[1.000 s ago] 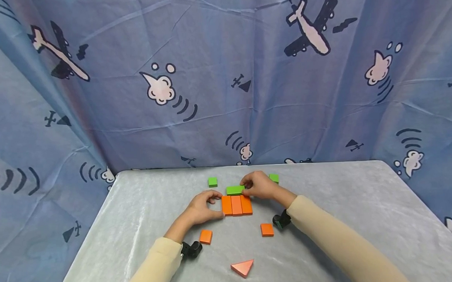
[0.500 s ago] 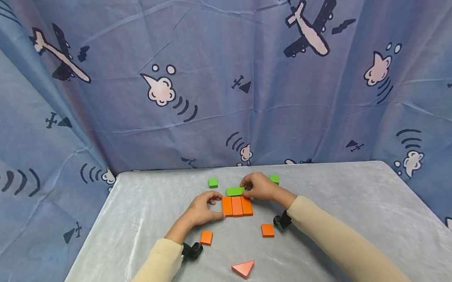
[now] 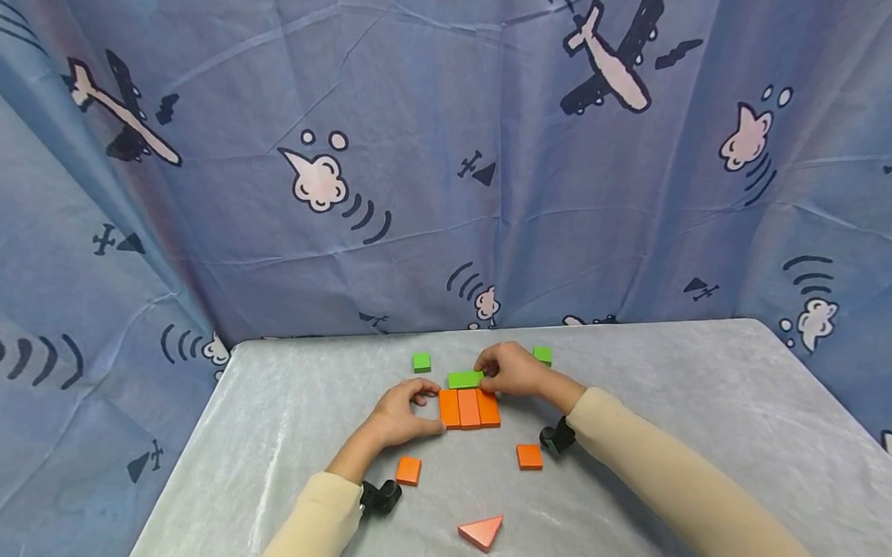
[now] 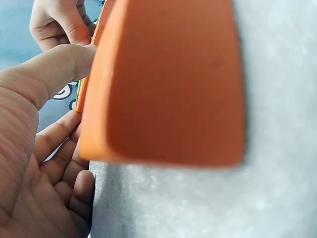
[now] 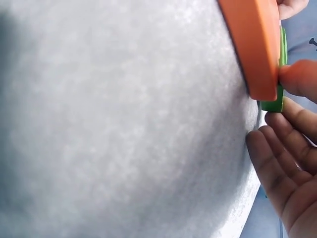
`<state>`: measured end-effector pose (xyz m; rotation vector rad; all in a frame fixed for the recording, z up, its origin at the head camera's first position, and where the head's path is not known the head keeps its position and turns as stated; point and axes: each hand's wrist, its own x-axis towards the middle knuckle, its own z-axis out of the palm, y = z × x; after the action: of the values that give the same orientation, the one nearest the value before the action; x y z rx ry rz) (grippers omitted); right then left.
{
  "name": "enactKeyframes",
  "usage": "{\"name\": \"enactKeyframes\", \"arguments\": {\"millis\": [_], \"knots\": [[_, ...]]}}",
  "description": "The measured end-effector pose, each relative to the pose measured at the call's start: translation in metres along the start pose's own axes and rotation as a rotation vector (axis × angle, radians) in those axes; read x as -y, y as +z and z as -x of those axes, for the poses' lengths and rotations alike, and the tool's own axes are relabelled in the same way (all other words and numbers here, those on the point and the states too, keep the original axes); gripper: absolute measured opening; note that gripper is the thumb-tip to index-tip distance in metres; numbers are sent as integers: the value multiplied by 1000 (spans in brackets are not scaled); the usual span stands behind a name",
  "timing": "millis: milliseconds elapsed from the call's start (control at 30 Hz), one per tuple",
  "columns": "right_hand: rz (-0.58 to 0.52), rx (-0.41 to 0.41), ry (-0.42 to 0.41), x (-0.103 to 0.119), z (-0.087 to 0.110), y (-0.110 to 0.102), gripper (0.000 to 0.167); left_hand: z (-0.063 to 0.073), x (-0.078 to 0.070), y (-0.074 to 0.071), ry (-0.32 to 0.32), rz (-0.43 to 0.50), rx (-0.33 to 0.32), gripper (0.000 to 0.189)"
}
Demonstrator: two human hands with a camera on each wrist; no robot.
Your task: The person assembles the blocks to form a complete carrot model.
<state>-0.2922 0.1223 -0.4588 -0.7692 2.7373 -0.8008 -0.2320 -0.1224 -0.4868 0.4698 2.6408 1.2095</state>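
The green bar (image 3: pixel 465 379) lay flat on the table (image 3: pixel 679 401), touching the far edge of the row of three orange blocks (image 3: pixel 468 408), which sat side by side near the middle of the table. The right hand (image 3: pixel 513 369) pinched the right end of the green bar with curled fingers; in the right wrist view the thumb tip (image 5: pixel 299 79) pressed against the green bar (image 5: pixel 278 74) just behind an orange block (image 5: pixel 253 44), while the other fingers hung loosely curled below it. The left hand (image 3: pixel 399 413) rested at the left side of the orange row, its thumb and forefinger curled round the left block's ends; the left wrist view showed the thumb (image 4: pixel 52 74) touching the edge of that orange block (image 4: pixel 168 84), with the remaining fingers bent loosely under it. A small green cube (image 3: pixel 421 362) stood just beyond the left hand, and another green cube (image 3: pixel 542 355) peeked out behind the right hand. Nearer the person, a small orange square (image 3: pixel 408 470) lay beside the left wrist, a second orange square (image 3: pixel 528 456) lay beside the right wrist, and an orange triangle (image 3: pixel 482 531) lay between the forearms, well apart from the row. A blue curtain printed with aeroplanes (image 3: pixel 441 147) hung behind the table
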Motion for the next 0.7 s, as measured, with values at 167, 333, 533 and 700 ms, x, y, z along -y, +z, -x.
{"name": "enactKeyframes", "arguments": {"millis": [167, 333, 533, 700], "knots": [[6, 7, 14, 0, -1, 1, 20, -1, 1, 1, 6, -2, -7, 53], [-3, 15, 29, -1, -2, 1, 19, -1, 1, 1, 9, 1, -13, 53], [-25, 11, 36, 0, -1, 0, 16, -1, 1, 1, 15, 9, -15, 53], [-39, 18, 46, 2, -1, 0, 13, -1, 2, 1, 17, 7, -12, 53]]}}
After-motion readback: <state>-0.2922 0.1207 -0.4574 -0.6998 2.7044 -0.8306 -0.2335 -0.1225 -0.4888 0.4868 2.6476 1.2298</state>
